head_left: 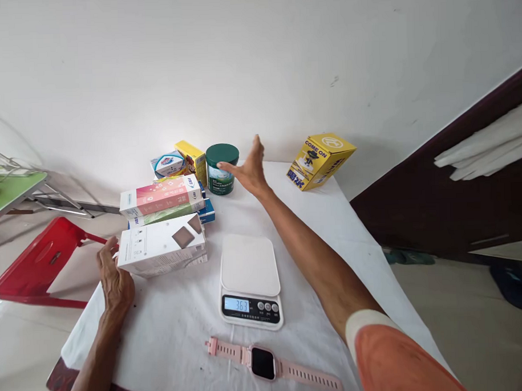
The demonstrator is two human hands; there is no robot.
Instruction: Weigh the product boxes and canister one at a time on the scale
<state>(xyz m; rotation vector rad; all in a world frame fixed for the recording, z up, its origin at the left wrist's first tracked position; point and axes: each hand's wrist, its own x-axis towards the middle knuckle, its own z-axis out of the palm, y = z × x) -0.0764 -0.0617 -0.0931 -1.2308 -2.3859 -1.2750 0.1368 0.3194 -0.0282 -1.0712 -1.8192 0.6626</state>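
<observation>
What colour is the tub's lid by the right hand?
Dark green; the lid shows in the head view.

On the table [179, 318] I'm facing, a watch [263, 363] is lying before the scale [250, 267], boxes [160, 244] are sitting left of it, a tub [220, 185] standing behind, a carton [320, 162] at back right.

your left forearm [95, 352] and right sleeve [397, 359] cut by bottom edge, green table [15, 190] cut at left, blue box [208, 212] partly hidden, fine print [250, 317] on scale [250, 270] unreadable, your right hand's [252, 174] contact with green tub [222, 188] unclear
</observation>
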